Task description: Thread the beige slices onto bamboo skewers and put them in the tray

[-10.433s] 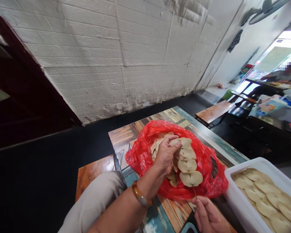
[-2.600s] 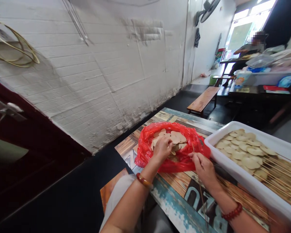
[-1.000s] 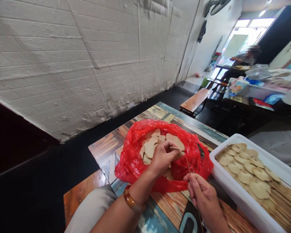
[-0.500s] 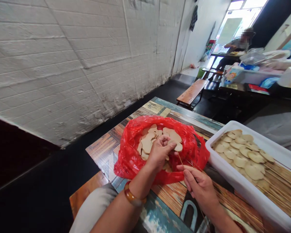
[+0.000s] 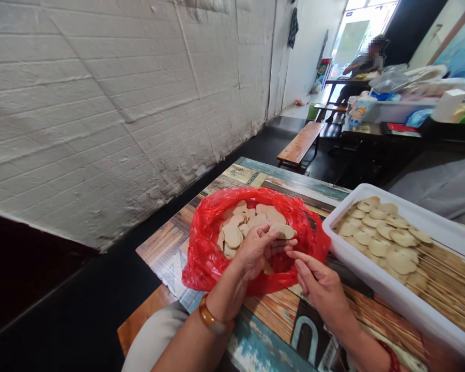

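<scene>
A pale, flat, rounded slice [image 5: 282, 231] is pinched in my left hand [image 5: 256, 249], over a red plastic bag [image 5: 203, 258]. More such slices [image 5: 232, 235] lie loose inside the open bag. Close by at the right, my right hand [image 5: 321, 289] has thumb and forefinger closed on a thin wooden skewer, hardly visible now, its tip near the slice. Beside the bag stands a white plastic tub [image 5: 366, 279] where threaded slices [image 5: 401, 258] lie overlapping, their skewers [image 5: 449, 289] pointing to the near right.
The bag and tub rest on a patterned wooden table [image 5: 160, 245]. Left of it runs a white brick-patterned wall [image 5: 101, 103]. Beyond are a wooden bench [image 5: 301, 142], a dark table heaped with bags and a paper cup [image 5: 361, 109], and a seated person [image 5: 366, 62].
My left hand has tilted the slice flatter, its fingers now extending beneath it. My right fingertips are closer to the left hand. The view has shifted slightly to the right.
</scene>
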`<state>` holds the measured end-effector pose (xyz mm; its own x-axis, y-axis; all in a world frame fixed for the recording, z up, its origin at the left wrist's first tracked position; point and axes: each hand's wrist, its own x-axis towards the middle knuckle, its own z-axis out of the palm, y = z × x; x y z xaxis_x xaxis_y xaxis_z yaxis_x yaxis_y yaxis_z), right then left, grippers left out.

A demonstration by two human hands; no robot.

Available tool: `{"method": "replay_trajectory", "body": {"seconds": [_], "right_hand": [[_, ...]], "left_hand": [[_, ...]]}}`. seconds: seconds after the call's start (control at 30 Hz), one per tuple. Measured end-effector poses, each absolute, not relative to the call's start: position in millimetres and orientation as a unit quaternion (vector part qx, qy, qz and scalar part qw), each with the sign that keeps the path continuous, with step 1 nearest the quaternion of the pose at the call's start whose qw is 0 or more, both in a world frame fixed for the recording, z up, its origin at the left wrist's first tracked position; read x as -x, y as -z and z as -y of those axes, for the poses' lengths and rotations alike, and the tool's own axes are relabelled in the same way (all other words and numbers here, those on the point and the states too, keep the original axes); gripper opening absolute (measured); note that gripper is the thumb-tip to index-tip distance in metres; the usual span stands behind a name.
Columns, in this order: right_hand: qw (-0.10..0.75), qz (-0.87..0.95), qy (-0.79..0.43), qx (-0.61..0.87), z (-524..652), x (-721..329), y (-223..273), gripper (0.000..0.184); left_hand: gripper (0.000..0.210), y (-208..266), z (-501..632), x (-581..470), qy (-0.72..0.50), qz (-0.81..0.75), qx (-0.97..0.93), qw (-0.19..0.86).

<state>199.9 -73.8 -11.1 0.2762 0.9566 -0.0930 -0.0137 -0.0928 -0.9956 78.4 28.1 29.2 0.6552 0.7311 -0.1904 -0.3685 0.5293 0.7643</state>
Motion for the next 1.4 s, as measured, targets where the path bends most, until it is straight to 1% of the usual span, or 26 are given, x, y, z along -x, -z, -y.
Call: {"method": "replay_trajectory", "body": {"seconds": [0.13,0.33,0.4,0.47,0.6,0.7,0.83,0.97,1.2,1.4], "right_hand": [[0.534,0.407,-0.429,0.605,74,-201,12,0.044],[0.534,0.444,-0.379,0.612,76,-198,4,0.038],[0.535,0.453,-0.365,0.612,77,-198,1,0.036],[0.532,0.459,-0.359,0.614,78,-198,-1,0.034],[0.528,0.459,-0.359,0.618,78,-198,0,0.034],[0.529,0.455,-0.355,0.622,77,-198,2,0.035],[0.524,0.460,-0.354,0.624,77,-199,3,0.037],[0.513,0.462,-0.366,0.624,78,-199,5,0.040],[0.511,0.453,-0.398,0.613,78,-201,9,0.042],[0.510,0.449,-0.409,0.609,77,-201,8,0.042]], "left_hand": [[0.031,-25,-31,-77,-0.341,-0.254,-0.362,0.830],[0.024,-22,-34,-79,-0.410,-0.290,-0.358,0.787],[0.023,-23,-34,-79,-0.417,-0.293,-0.355,0.784],[0.026,-23,-33,-80,-0.411,-0.295,-0.344,0.791],[0.038,-24,-31,-81,-0.396,-0.311,-0.321,0.802],[0.041,-24,-31,-81,-0.391,-0.312,-0.333,0.799],[0.039,-24,-31,-82,-0.404,-0.327,-0.374,0.768],[0.032,-27,-31,-83,-0.425,-0.346,-0.415,0.726],[0.024,-32,-29,-83,-0.424,-0.367,-0.467,0.683],[0.019,-28,-29,-84,-0.434,-0.369,-0.516,0.639]]}}
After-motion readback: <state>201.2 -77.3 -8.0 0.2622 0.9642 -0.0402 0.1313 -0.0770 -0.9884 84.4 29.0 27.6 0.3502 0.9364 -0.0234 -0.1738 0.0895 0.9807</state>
